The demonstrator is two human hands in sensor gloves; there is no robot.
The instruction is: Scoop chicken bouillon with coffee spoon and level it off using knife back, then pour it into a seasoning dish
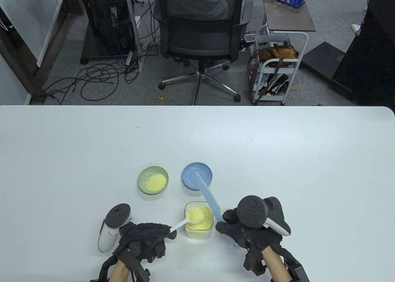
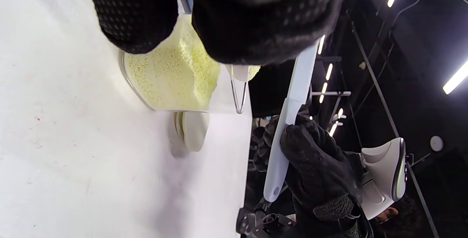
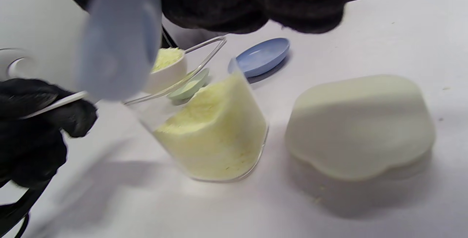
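step: levelling | left hand (image 1: 145, 234) pinches spoon (image 1: 193, 216), heaped, over jar (image 1: 199, 220) near tabletop's front edge | right hand (image 1: 247, 229) grips knife (image 1: 211, 201) | advice: hold spoon flat, sweep knife back across rim over jar

Beyond the bouillon container (image 1: 199, 220), the green dish (image 1: 153, 180) and blue dish (image 1: 197, 176) are blocking; its lid (image 3: 360, 126) is crowding the right side.

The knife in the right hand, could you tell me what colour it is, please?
Pale blue. The knife shows best in the table view, gripped by the right hand.
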